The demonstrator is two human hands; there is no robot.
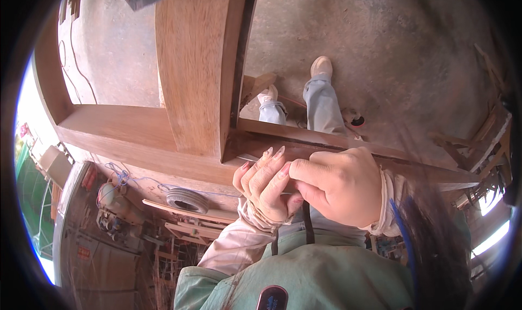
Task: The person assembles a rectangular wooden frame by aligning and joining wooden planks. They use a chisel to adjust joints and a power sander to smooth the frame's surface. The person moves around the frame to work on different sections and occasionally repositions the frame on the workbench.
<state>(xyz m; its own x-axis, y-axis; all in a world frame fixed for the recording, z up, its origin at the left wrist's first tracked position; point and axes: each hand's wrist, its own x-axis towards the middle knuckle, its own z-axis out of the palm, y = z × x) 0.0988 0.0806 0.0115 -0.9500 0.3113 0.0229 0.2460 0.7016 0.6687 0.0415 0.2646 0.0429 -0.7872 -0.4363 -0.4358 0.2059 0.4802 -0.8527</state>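
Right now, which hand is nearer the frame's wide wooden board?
Left. The left hand is just right of the wide wooden board, by its near end; the right hand is farther right.

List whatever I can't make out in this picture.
All in the head view:
- Anything between the fingertips of the left hand and right hand: hidden by the fingers themselves.
- Far end of the broad wooden board: cut off by the upper edge.
- Lower end of the dark, red-rimmed oblong on the green apron: cut off by the lower edge.
- Much of the right forearm: behind blurred dark strands.
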